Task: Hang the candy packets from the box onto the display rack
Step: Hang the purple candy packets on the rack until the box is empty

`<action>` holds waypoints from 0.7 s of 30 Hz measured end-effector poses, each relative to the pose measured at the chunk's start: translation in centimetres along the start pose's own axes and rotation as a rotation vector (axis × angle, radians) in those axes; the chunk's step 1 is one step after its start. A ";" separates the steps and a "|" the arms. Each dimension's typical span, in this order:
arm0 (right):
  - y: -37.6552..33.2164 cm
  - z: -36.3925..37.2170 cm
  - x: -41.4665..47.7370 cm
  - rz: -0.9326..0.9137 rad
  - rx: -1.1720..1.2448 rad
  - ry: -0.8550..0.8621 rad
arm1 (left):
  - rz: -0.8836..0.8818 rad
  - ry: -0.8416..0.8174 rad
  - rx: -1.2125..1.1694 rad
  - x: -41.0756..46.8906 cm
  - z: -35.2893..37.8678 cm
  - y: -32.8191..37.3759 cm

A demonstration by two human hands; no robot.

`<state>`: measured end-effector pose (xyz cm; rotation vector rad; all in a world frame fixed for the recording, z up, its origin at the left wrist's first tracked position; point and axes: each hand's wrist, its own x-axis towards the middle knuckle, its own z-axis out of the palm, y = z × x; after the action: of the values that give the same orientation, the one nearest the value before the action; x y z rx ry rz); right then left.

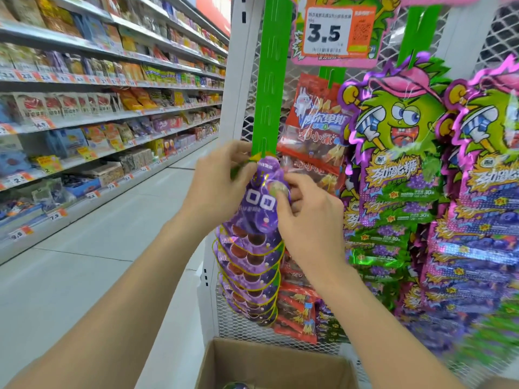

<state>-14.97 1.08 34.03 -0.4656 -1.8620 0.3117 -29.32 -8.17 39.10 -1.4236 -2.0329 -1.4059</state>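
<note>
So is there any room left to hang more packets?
Free: the green strip above the hands, up to the price tag. Crowded: below, purple packets overlap; right, the red and green packets.

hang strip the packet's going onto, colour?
Bright green hang strip, clearest in the head view.

Two bare forearms are extended forward and upward from the lower corners of the view, converging at its centre. The left hand [222, 175] is raised with fingers curled and thumb pinched against them. The right hand [309, 217] is held just beside it, slightly lower, back toward the camera, its fingers bent inward and closed in a pinch.
</note>
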 end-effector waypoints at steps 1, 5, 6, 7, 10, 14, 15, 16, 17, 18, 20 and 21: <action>0.6 -0.3 -1.2 0.003 0.011 -0.004 | 0.054 0.017 0.097 -1.0 0.4 -0.8; 3.2 -1.0 -7.6 -0.017 0.049 -0.095 | 0.172 0.202 0.230 -7.5 2.6 -3.7; 4.0 -0.8 -9.4 -0.018 0.048 -0.156 | 0.177 0.226 0.219 -9.7 3.4 -4.3; 4.9 -0.5 -11.3 0.006 0.053 -0.244 | 0.170 0.219 0.209 -11.9 4.4 -5.0; 8.1 1.4 -17.1 0.265 0.061 -0.699 | 0.028 -0.041 0.234 -18.6 8.2 -7.3; 12.6 3.0 -25.1 0.557 0.025 -1.277 | -0.424 -0.792 0.378 -25.7 13.9 -12.2; 13.8 3.1 -27.0 0.591 -0.029 -1.347 | -0.511 -0.921 0.386 -27.5 15.4 -14.1; 15.0 3.1 -29.0 0.618 -0.083 -1.400 | -0.588 -1.018 0.379 -29.2 16.8 -15.8; 16.2 3.1 -30.8 0.641 -0.143 -1.455 | -0.646 -1.079 0.374 -30.8 18.0 -17.4; 17.2 3.0 -32.5 0.662 -0.204 -1.515 | -0.699 -1.120 0.374 -32.4 19.0 -19.0; 19.1 3.0 -35.1 0.719 -0.271 -1.632 | -0.782 -1.138 0.372 -35.1 20.8 -21.5; 19.9 3.0 -36.1 0.753 -0.277 -1.674 | -0.823 -1.126 0.387 -36.5 22.0 -22.8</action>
<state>-4.16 2.05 -5.83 -1.3652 -3.2738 1.2215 -25.11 -11.03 -8.92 -1.3623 -3.6076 -0.1656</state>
